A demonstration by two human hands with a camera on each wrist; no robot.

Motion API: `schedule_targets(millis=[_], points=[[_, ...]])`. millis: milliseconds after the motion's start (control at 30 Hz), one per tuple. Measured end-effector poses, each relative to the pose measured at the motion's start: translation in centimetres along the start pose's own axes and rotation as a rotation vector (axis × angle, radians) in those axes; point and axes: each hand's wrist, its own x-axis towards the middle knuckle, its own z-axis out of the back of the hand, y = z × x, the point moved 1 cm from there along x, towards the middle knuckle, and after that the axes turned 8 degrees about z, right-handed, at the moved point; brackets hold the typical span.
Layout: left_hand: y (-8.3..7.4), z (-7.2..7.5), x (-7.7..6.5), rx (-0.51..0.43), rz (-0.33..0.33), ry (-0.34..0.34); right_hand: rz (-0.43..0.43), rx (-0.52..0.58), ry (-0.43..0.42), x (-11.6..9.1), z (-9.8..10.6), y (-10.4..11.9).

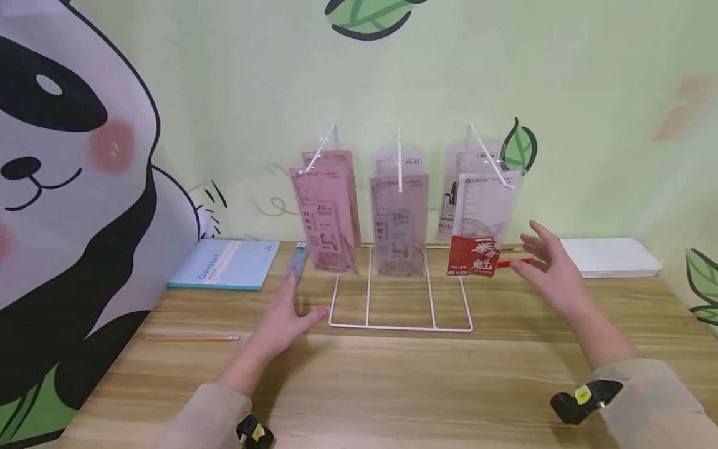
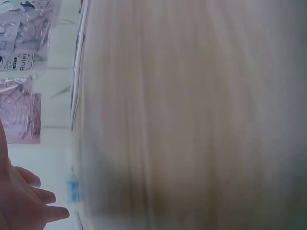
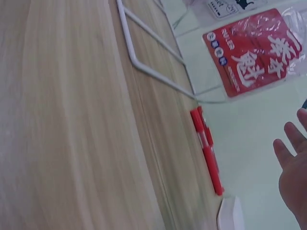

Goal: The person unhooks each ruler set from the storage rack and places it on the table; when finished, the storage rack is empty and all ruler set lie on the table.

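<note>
From my station I see the left hand (image 1: 283, 319) and right hand (image 1: 552, 275) empty, fingers loosely spread, flanking the white wire rack (image 1: 401, 327) where the ruler packs (image 1: 325, 218) hang. They look light, slick and slightly stiff; I'd pinch one by its side edges, near the top.

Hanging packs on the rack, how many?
6 visible: left front pack, left rear pack, middle front pack, middle rear pack, right front pack, right rear pack. Others may be hidden behind these.

Right hand (image 3: 293, 179) cropped by right wrist view's edge, rear packets (image 1: 451, 181) partly hidden — fine print (image 1: 399, 233) illegible
</note>
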Motion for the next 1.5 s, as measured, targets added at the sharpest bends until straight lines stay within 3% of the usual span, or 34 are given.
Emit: schedule_targets(millis=[300,533,800,1100,1500], points=[[-0.4,-3.2,0.4,-0.006,0.008,0.006,-0.006,0.094,-0.071,0.4,-1.1,1.5],[-0.5,-5.2,-0.3,0.124,0.054,-0.057,-0.008,0.111,-0.092,0.6,-2.3,1.6],[-0.2,-5.4,-0.8,0.224,0.065,-0.075,-0.010,0.116,-0.055,1.3,-3.5,1.9],[-0.5,-5.7,-0.4,0.282,0.022,-0.075,-0.026,0.109,-0.082,1.9,-3.8,2.6],[-0.5,-5.6,-0.5,0.284,0.009,-0.111,-0.043,-0.062,-0.229,1.6,-3.4,3.0]])
